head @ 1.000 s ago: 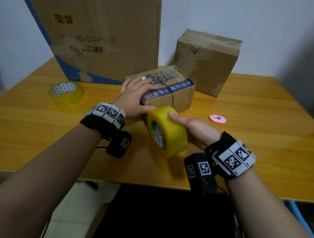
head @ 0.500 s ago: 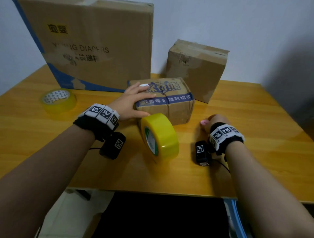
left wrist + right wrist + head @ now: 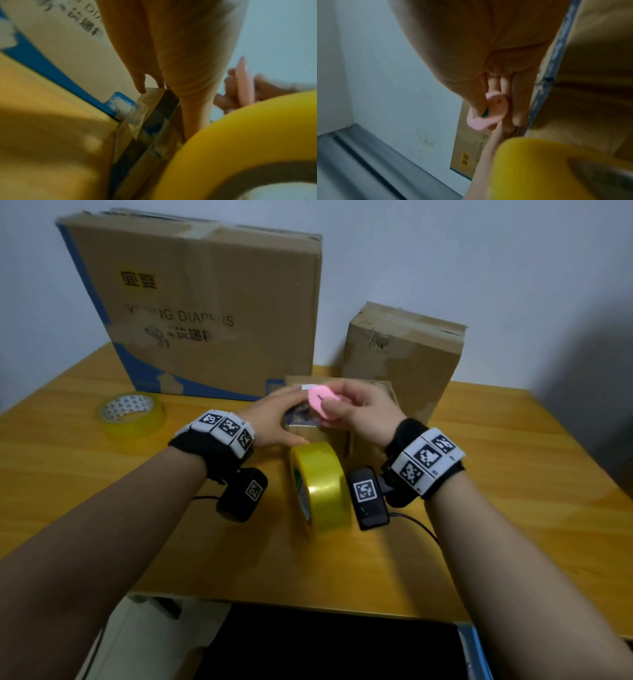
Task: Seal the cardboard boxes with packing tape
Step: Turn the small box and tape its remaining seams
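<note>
A small taped cardboard box (image 3: 388, 391) lies mid-table, mostly hidden behind both hands. My left hand (image 3: 274, 419) rests flat on its top with the fingers stretched out, and the left wrist view shows the fingers (image 3: 139, 83) reaching the box's far edge (image 3: 150, 121). Just above the box, my right hand (image 3: 359, 412) pinches a small pink cutter (image 3: 320, 402) between thumb and fingers; the cutter (image 3: 494, 108) also shows in the right wrist view. A yellow packing tape roll (image 3: 322, 484) stands on edge in front of the box, between my wrists, with neither hand on it.
A large diaper carton (image 3: 212, 309) stands at the back left and a medium brown box (image 3: 404, 350) at the back right. A second tape roll (image 3: 132, 414) lies flat at the left. The wooden table (image 3: 513, 474) ends near me.
My right hand let go of the yellow tape roll, reached right to the pink cutter on the table, picked it up and brought it over the small box. The left hand stayed on the box.
</note>
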